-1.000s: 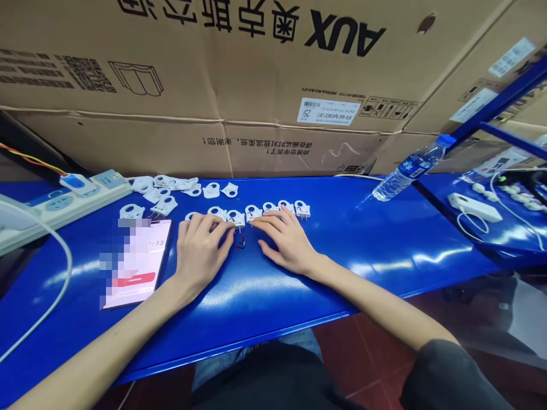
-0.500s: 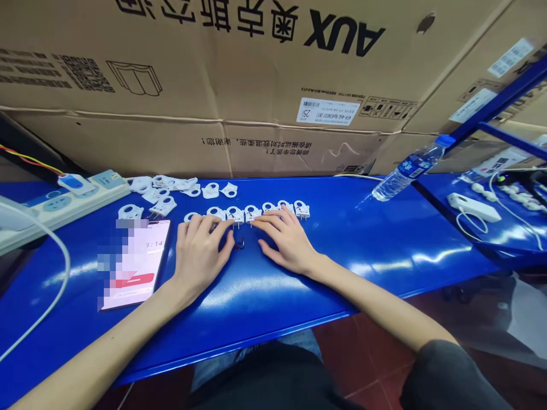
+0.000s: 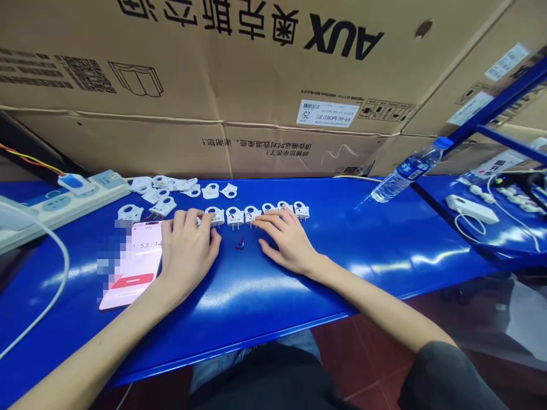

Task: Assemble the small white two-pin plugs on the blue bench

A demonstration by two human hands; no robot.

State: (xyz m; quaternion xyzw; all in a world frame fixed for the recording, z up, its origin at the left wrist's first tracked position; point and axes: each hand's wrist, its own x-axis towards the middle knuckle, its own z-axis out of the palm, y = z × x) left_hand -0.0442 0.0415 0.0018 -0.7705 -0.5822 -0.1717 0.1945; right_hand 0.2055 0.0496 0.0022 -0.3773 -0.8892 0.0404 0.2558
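A row of white two-pin plugs with ring-shaped handles runs across the blue table. My left hand is at the row's left end, its fingers bent and its thumb apart, beside a white plug. It partly covers the left end of the row, so contact is hard to see. The plug to the right of that one stands free of both hands. Over on the right, my right hand has its fingers stretched out, with the fingertips at another plug and those behind it. A small dark red-and-black piece lies between the hands.
A phone lies left of my left hand. Behind it are more loose white plugs and a power strip. A water bottle leans at the back right. A large cardboard box walls off the rear.
My left hand has moved left along the row, from the middle plug to the one beside it, and now overlaps the phone's right edge. My right hand has stayed in place.
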